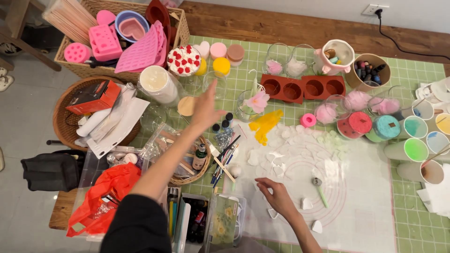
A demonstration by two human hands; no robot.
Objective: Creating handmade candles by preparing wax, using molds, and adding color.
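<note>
Desk under a green checked cloth, viewed from above, stands on a pale floor with a wooden skirting strip and a wall socket along the far edge. White silicone mat with printed circles covers the near right part. Wicker basket at far left holds pink silicone moulds; a round woven tray beside it carries a red box and paper sheets. Red-brown cavity mould lies at mid-desk, behind it clear glasses, in front of it cups of green, blue and yellow colour at right.

Progress, as judged from the layout: many white wax heart pieces are already cut and heaped on the mat, with yellow shapes beside them; a few single hearts lie near the front edge, and the cavity mould appears empty, so filling seems not yet begun.

Left hand is raised above the small dropper bottles and a glass holding a pink flower, fingers spread wide, holding nothing. Right hand rests on the mat with fingers curled loosely; its grip is probably empty, though the fingertips are partly hidden. Small white heart lies just beside it, near a green-handled tool.
</note>
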